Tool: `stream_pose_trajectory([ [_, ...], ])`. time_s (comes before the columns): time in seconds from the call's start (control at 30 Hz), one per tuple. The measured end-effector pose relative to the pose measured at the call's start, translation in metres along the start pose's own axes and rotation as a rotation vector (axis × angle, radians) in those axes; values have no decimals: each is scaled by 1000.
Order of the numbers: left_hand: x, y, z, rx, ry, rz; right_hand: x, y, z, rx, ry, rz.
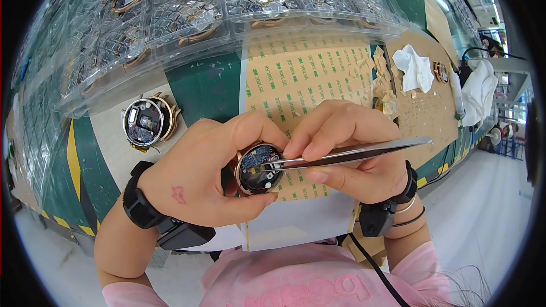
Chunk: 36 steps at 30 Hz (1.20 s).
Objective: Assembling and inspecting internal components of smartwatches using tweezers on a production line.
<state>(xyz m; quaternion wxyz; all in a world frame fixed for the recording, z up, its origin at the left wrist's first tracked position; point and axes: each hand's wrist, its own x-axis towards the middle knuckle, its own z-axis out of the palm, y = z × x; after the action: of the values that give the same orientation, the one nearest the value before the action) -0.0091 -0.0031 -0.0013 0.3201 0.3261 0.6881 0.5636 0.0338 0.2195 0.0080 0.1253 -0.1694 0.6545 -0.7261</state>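
A round watch case (260, 169) with a gold-coloured rim and exposed circuit board is gripped at its edge between the thumb and fingers of my left hand (216, 165). My right hand (352, 148) pinches a pair of metal tweezers (364, 152). The tweezers' tips reach over the open inside of the case, near a small silver part at its right. Whether they grip anything there I cannot tell. Under both hands lies a tan sheet of adhesive backing paper (278, 88) with green print. Left of my left hand, more open watch cases (149, 120) sit stacked together.
Clear plastic trays (187, 40) filled with watch cases are stacked across the back and left. At the right, a brown board (424, 111) bears a crumpled white cloth (414, 68), torn paper scraps (382, 77) and small rings. Yellow-black tape marks the edge of the green table (207, 88).
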Motion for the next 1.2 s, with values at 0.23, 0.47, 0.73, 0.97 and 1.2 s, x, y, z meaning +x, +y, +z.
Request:
stream_pose_trajectory([
  [0.23,1,0,1,36,5,24,0,-1,-1,12,21,33],
  [0.47,2,-7,3,75,-11,77,3,-1,-9,-131,-97,18],
  [0.73,2,-9,4,123,-12,169,6,3,-11,-100,-142,19],
  [0.97,2,-11,4,123,-24,185,5,6,-9,57,-104,96],
  [1.2,1,-5,2,126,-45,138,5,3,-7,86,-83,124],
])
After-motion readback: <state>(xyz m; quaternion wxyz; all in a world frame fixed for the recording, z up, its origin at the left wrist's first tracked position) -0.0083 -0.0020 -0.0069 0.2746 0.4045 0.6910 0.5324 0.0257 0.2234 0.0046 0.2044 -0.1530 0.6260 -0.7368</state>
